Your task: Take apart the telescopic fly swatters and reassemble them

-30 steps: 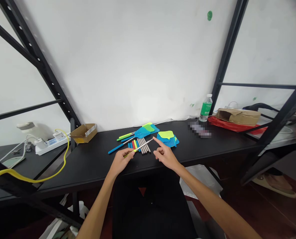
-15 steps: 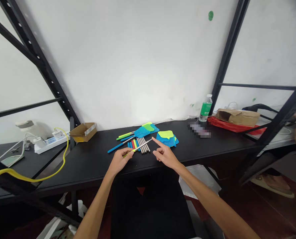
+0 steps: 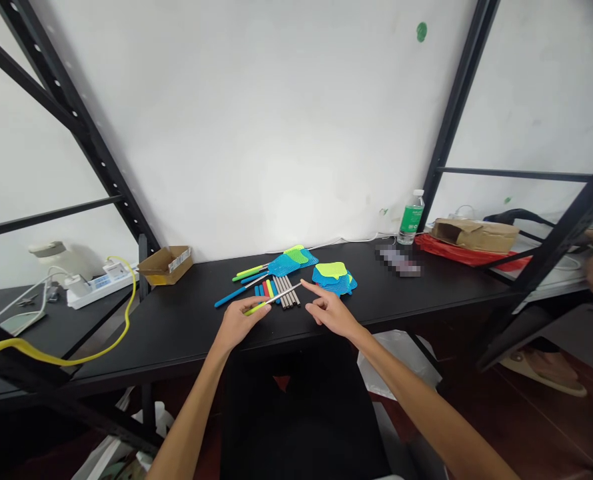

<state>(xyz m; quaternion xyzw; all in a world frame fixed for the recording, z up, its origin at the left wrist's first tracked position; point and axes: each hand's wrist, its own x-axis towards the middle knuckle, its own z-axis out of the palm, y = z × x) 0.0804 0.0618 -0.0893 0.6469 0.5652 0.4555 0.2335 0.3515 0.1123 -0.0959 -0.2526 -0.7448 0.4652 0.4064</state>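
Left hand point(image 3: 239, 322), lower centre of frame: grip pinched on the yellow-green handle point(image 3: 257, 309) of a thin metal rod point(image 3: 285, 293), which slants up to the right above the surface point(image 3: 176, 327); right hand point(image 3: 335, 315), right of centre: index finger extended to the rod's tip, contact uncertain, rest of grip loosely curled; metal tubes point(image 3: 290, 299) lie mid-frame, mesh heads point(image 3: 330, 270) piled to their right.

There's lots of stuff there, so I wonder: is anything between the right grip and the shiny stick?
Nothing visible. The right grip has its index fingertip at the tip of the shiny stick, which the left grip holds. The gray tubes lie beneath it, not between them.
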